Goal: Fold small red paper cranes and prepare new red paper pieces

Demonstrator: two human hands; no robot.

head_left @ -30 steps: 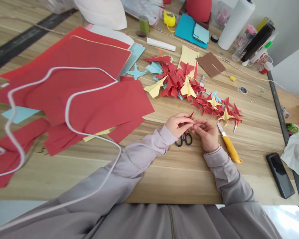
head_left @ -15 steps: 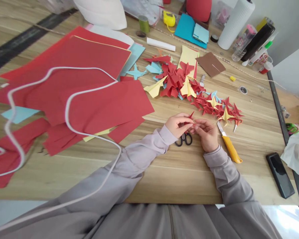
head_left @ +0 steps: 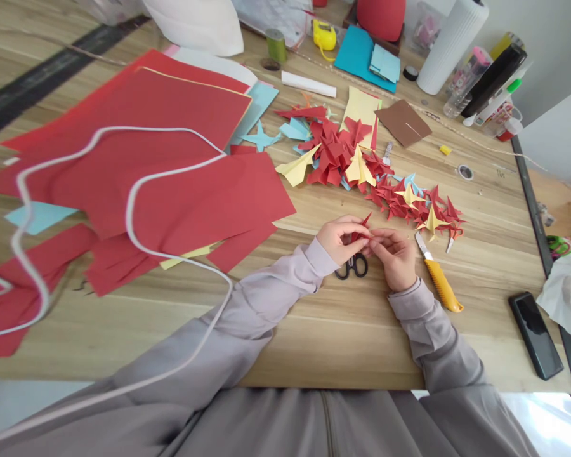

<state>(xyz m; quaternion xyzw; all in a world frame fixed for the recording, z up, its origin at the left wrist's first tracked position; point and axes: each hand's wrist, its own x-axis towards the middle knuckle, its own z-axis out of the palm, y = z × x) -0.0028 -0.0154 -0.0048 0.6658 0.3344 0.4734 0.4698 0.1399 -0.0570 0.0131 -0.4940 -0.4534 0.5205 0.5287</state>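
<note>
A small folded red paper piece point(head_left: 361, 227) is pinched between my left hand point(head_left: 339, 240) and my right hand point(head_left: 394, 254), whose fingertips nearly meet. Black-handled scissors point(head_left: 351, 266) lie on the table just below the fingers, their blades partly hidden. Past my hands, a heap of folded red paper shapes point(head_left: 333, 152) stretches to the right, with yellow and blue ones among them. To the right of my right hand lies a yellow-handled knife point(head_left: 441, 282) with its blade showing.
Red paper sheets point(head_left: 209, 197) cover the left of the wooden table point(head_left: 323, 343), and a white cord point(head_left: 128, 222) crosses them. A black phone point(head_left: 535, 335) lies at the right. Along the back are a tape measure point(head_left: 324, 37), blue paper and a white cylinder.
The view has shifted very slightly. My fingers have moved a little around the red paper, which both hands still hold.
</note>
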